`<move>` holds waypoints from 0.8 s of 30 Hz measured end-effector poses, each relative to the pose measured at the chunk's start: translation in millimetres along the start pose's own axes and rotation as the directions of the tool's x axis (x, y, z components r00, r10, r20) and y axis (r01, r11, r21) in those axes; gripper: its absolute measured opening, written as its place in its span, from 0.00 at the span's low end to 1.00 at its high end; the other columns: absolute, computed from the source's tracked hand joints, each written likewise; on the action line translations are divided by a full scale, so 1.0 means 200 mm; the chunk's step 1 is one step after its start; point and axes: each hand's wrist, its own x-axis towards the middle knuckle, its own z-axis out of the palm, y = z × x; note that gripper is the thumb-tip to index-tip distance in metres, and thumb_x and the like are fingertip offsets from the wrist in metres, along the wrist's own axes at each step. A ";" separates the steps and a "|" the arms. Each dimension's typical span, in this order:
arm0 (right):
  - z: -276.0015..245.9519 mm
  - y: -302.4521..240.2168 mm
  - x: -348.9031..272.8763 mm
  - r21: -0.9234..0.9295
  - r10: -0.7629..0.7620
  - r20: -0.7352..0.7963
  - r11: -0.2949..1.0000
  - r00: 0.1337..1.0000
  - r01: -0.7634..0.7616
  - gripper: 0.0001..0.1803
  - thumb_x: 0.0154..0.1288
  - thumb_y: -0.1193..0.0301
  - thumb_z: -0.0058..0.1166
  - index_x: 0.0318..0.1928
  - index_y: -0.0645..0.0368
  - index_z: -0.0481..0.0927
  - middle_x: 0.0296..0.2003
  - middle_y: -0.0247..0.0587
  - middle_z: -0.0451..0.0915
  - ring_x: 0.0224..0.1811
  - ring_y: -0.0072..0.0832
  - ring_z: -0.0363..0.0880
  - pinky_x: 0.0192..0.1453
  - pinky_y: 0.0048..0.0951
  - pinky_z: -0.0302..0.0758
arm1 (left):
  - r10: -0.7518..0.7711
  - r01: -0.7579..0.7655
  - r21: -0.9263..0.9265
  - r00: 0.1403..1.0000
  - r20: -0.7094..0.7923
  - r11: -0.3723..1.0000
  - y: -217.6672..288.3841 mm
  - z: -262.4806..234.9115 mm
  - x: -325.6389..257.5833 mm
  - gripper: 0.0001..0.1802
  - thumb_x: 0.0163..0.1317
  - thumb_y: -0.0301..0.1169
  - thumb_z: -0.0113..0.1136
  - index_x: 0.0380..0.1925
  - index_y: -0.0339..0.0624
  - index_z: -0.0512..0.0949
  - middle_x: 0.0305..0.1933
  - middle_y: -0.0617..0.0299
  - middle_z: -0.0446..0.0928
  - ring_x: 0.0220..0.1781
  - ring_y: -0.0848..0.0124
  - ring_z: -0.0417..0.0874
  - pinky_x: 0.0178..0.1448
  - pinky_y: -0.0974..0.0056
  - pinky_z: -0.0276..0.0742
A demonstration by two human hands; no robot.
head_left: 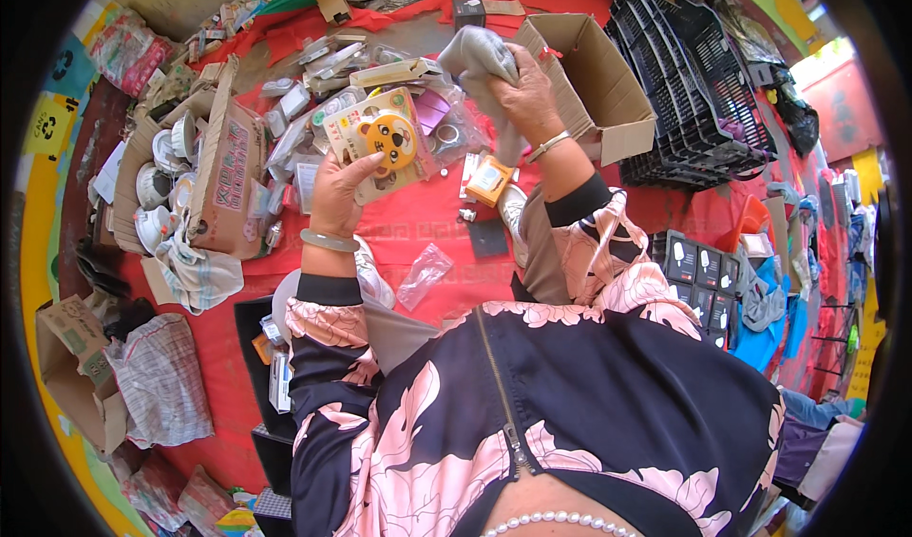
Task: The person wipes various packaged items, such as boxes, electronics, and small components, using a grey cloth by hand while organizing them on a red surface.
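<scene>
My left hand (pixel 335 200) is closed on a flat package (pixel 344 128) with an orange cartoon tiger-face item on its front, the thumb lying over its lower edge. To the right and a little farther off, my right hand (pixel 532 100) grips a bunched grey cloth (pixel 478 54) that hangs down from the fingers. Cloth and package are apart. Behind the package lies a heap of small packaged goods (pixel 328 62), partly covered by it. Just below the cloth there is a small orange-and-white box (pixel 489 181) on the red floor covering (pixel 399 223).
An opened cardboard box (pixel 622 100) stands right of my right hand, beside stacked black plastic crates (pixel 684 90). At left, another carton (pixel 223 171) holds round white items. A clear plastic bag (pixel 425 276) lies before me. Small dark boxes (pixel 698 271) are at right.
</scene>
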 end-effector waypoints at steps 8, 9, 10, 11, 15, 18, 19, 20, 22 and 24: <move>0.21 -0.15 -0.14 -0.164 -0.098 0.312 0.974 0.945 0.155 0.11 0.53 0.74 0.51 0.38 0.59 0.80 0.35 0.46 0.77 0.39 0.40 0.76 0.45 0.32 0.72 | 0.036 -0.036 0.065 0.999 -0.001 0.997 -0.14 0.03 0.04 0.18 0.54 0.19 0.58 0.47 0.37 0.72 0.42 0.60 0.79 0.39 0.72 0.81 0.43 0.68 0.78; 0.21 -0.12 -0.13 -0.162 -0.080 0.326 0.977 0.942 0.140 0.11 0.52 0.74 0.51 0.37 0.60 0.80 0.35 0.46 0.77 0.39 0.40 0.76 0.45 0.32 0.72 | 0.058 -0.057 0.034 0.998 -0.030 0.998 -0.15 0.03 0.04 0.18 0.54 0.20 0.59 0.46 0.37 0.72 0.42 0.60 0.79 0.39 0.72 0.81 0.43 0.68 0.78; 0.22 -0.10 -0.12 -0.163 -0.062 0.337 0.979 0.939 0.123 0.10 0.52 0.74 0.51 0.37 0.60 0.80 0.35 0.46 0.77 0.39 0.40 0.76 0.44 0.33 0.72 | 0.078 -0.078 0.004 0.995 -0.055 0.997 -0.15 0.04 0.04 0.18 0.54 0.20 0.59 0.46 0.36 0.72 0.42 0.60 0.78 0.39 0.73 0.81 0.43 0.68 0.77; 0.22 -0.08 -0.13 -0.089 -0.012 0.332 0.995 0.943 0.044 0.11 0.52 0.70 0.50 0.34 0.60 0.81 0.35 0.50 0.77 0.40 0.47 0.76 0.46 0.38 0.73 | 0.088 -0.092 -0.034 0.991 -0.099 0.995 -0.15 0.04 0.05 0.18 0.54 0.19 0.58 0.46 0.37 0.72 0.42 0.60 0.78 0.40 0.72 0.81 0.43 0.67 0.78; 0.29 -0.10 -0.27 -0.305 0.073 0.399 0.951 0.914 0.057 0.10 0.51 0.69 0.52 0.32 0.60 0.80 0.34 0.52 0.76 0.37 0.47 0.76 0.43 0.41 0.74 | 0.139 -0.183 -0.148 0.954 -0.267 0.972 -0.16 0.00 0.09 0.18 0.55 0.18 0.57 0.47 0.36 0.71 0.42 0.57 0.78 0.42 0.68 0.81 0.45 0.64 0.79; 0.40 -0.19 -0.38 -0.315 0.060 0.379 0.947 0.924 0.068 0.09 0.50 0.68 0.55 0.30 0.61 0.80 0.35 0.52 0.76 0.38 0.47 0.76 0.45 0.41 0.74 | 0.195 -0.279 -0.143 0.882 -0.429 0.950 -0.24 -0.02 0.12 0.18 0.55 0.17 0.56 0.47 0.34 0.70 0.43 0.56 0.77 0.41 0.66 0.81 0.45 0.62 0.79; 0.41 -0.21 -0.41 -0.404 -0.028 0.414 0.890 0.910 0.211 0.10 0.50 0.68 0.57 0.30 0.63 0.80 0.36 0.52 0.75 0.41 0.46 0.75 0.46 0.41 0.73 | 0.199 -0.296 -0.159 0.873 -0.446 0.942 -0.28 -0.02 0.16 0.18 0.54 0.17 0.56 0.47 0.35 0.70 0.43 0.57 0.77 0.41 0.66 0.80 0.44 0.63 0.79; 0.43 -0.23 -0.45 -0.382 -0.050 0.456 0.891 0.888 0.246 0.10 0.51 0.69 0.56 0.30 0.64 0.79 0.37 0.52 0.75 0.43 0.45 0.74 0.48 0.41 0.73 | 0.206 -0.317 -0.168 0.858 -0.471 0.933 -0.30 -0.02 0.17 0.19 0.54 0.17 0.57 0.47 0.35 0.70 0.43 0.57 0.77 0.41 0.67 0.80 0.44 0.63 0.79; 0.46 -0.28 -0.49 -0.393 -0.054 0.502 0.875 0.863 0.284 0.09 0.50 0.69 0.55 0.29 0.63 0.80 0.37 0.50 0.75 0.43 0.45 0.74 0.48 0.41 0.73 | 0.131 -0.256 -0.178 0.848 -0.514 0.950 -0.32 -0.01 0.18 0.18 0.55 0.17 0.55 0.48 0.34 0.69 0.44 0.55 0.76 0.41 0.66 0.80 0.43 0.64 0.79; 0.42 -0.29 -0.46 -0.301 -0.127 0.569 0.887 0.812 0.350 0.08 0.50 0.70 0.54 0.29 0.61 0.80 0.37 0.48 0.75 0.43 0.45 0.74 0.47 0.41 0.73 | 0.067 -0.207 -0.194 0.830 -0.554 0.959 -0.31 0.03 0.17 0.18 0.56 0.17 0.54 0.47 0.34 0.69 0.43 0.55 0.76 0.41 0.66 0.80 0.43 0.64 0.79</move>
